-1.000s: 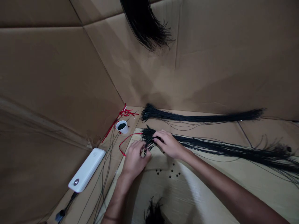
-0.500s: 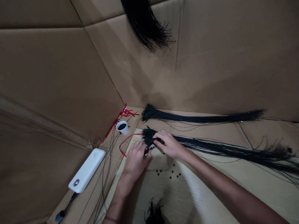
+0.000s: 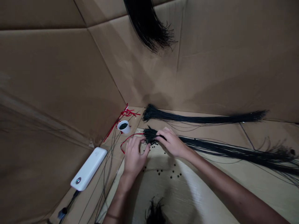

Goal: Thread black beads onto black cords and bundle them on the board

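A long bundle of thin black cords (image 3: 210, 147) lies across the pale work surface, its frayed, knotted-looking end to the left. My right hand (image 3: 171, 142) is closed over the bundle close to that end, thumb and fingers pinching cords. Beside the tip of the bundle, my left hand (image 3: 135, 153) has its thumb and fingers apart in a curve, with nothing visible between them. Several small black beads (image 3: 173, 171) are scattered on the surface below the hands. A red ribbon (image 3: 125, 143) curves out from the bundle's end, partly behind my left hand.
A white cup (image 3: 123, 127) of small dark pieces stands near the corner, beside red ribbon scraps (image 3: 128, 112). A second cord bundle (image 3: 205, 119) lies along the back cardboard wall (image 3: 221, 62). Another bundle (image 3: 149, 28) hangs above. A white power bank (image 3: 90, 169) with a cable lies left.
My left hand's fingers have spread and come away from the underside of the bundle's end. More beads show beneath it. My right hand stays on the cords.
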Motion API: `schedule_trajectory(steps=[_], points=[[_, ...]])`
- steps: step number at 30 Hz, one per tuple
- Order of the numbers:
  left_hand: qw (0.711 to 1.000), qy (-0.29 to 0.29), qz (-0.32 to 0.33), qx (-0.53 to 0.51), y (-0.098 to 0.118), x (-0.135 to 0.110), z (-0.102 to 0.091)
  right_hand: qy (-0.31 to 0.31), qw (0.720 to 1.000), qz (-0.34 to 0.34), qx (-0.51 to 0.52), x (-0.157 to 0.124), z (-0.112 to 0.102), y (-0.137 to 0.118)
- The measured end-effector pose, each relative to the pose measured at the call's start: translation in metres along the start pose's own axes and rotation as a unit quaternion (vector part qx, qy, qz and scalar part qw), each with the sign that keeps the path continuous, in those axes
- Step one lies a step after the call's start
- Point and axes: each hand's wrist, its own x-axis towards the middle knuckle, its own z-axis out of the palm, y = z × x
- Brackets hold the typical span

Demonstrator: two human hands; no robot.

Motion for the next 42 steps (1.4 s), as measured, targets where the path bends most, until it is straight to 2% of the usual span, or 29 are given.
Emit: schedule_trajectory(steps=[6, 15, 26, 42], points=[[0.992, -0.067, 0.077, 0.072, -0.002, 0.003, 0.010, 0.034, 0.999, 0.015, 0.020, 0.001, -0.004, -0.004], [0.984, -0.063, 0.113, 0.121, -0.002, 0.005, 0.010, 0.009, 1.000, 0.014, 0.010, 0.002, 0.003, 0.002], [0.998, 0.001, 0.029, 0.050, -0.007, 0.003, -0.004, -0.032, 0.999, 0.031, -0.013, -0.002, 0.005, 0.003], [1.000, -0.003, 0.006, 0.015, -0.005, 0.002, -0.005, -0.034, 0.999, -0.019, -0.036, -0.004, 0.001, 0.011]])
